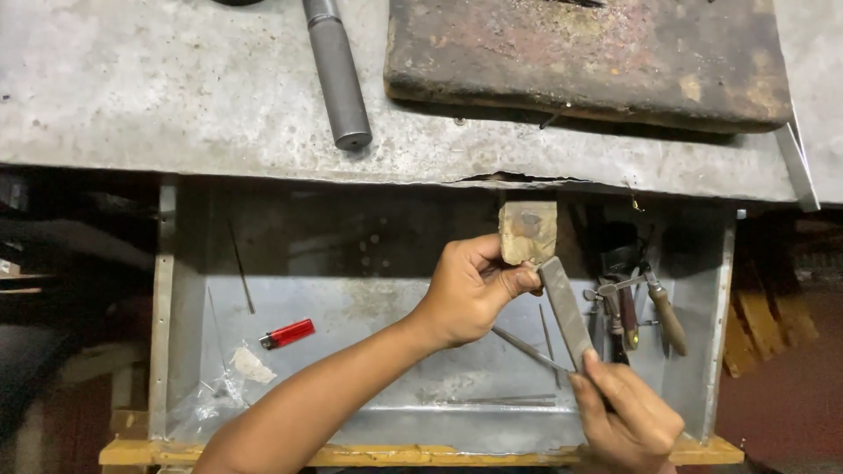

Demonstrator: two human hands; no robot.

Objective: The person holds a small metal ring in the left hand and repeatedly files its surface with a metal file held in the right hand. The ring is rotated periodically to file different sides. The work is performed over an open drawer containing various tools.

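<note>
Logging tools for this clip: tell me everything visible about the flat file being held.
The flat file is a grey, dull metal bar with a rectangular blade, slanting from upper left to lower right above the open metal drawer. The right hand grips its lower end; the handle is hidden. Its upper tip meets the left hand fingertips, just below the small wooden block.
</note>
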